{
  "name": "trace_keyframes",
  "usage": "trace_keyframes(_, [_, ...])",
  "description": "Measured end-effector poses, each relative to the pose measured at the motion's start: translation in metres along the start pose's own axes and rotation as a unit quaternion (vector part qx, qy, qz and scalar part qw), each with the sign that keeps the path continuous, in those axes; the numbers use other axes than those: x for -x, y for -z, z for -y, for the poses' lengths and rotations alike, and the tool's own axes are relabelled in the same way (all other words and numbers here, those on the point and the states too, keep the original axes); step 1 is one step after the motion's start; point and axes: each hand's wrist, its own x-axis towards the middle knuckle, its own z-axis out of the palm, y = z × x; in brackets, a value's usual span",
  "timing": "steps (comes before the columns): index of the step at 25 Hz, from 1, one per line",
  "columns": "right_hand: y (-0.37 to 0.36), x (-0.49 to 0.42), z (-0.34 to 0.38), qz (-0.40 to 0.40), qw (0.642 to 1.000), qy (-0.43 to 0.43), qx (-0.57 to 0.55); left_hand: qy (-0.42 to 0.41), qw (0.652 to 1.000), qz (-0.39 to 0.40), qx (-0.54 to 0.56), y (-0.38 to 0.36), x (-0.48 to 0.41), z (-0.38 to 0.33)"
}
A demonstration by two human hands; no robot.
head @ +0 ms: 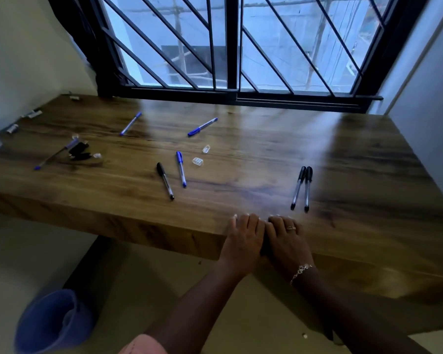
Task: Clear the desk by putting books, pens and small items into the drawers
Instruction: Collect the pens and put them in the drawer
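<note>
At the near edge of the tabletop, head view:

- Left grip and right grip lie side by side, touching. Fingers rest flat on the wood. Both are released and grasp nothing. There is a ring and a bracelet on the right one.
- A pair of black pens lies just beyond the right grip, parallel and almost touching, caps towards the window.
- Mid-tabletop: a black-capped pen with a blue-capped pen just beside it. Two clear caps lie near, to their right.
- Farther back: a blue pen, and well apart to its left, a slim blue pen.
- Far left: another pen lies against some small dark items, too blurred to identify.
- On the floor below left stands a blue bin.
</note>
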Motion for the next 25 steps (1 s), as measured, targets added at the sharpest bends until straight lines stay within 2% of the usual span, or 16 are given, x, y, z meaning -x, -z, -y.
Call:
trace_keyframes(4, [0.022, -0.01, -0.008, 0.092, 0.995, -0.015, -0.039, -0.02, 0.998, 0.05, 0.046, 0.011, -0.013, 0.006])
trace_keyframes(7, [0.044, -0.029, -0.012, 0.186, 0.981, 0.007, -0.047, -0.012, 0.992, 0.101, 0.073, 0.016, -0.019, 0.017])
trace_keyframes(11, [0.063, -0.06, -0.013, 0.266, 0.963, 0.039, -0.031, -0.002, 0.975, 0.17, 0.146, 0.033, -0.03, 0.036])
trace_keyframes(13, [0.067, -0.079, -0.012, 0.277, 0.958, 0.044, -0.061, 0.024, 0.959, 0.208, 0.191, 0.047, -0.035, 0.054])
trace_keyframes(15, [0.069, -0.1, -0.009, 0.275, 0.956, 0.044, -0.091, 0.056, 0.955, 0.214, 0.2, 0.052, -0.041, 0.079])
trace_keyframes(20, [0.062, -0.166, 0.005, 0.227, 0.967, 0.048, -0.103, 0.183, 0.956, 0.121, 0.194, 0.04, -0.064, 0.163])
trace_keyframes(25, [0.048, -0.26, 0.031, 0.168, 0.981, 0.025, -0.097, 0.193, 0.961, 0.082, 0.181, 0.024, -0.094, 0.245])
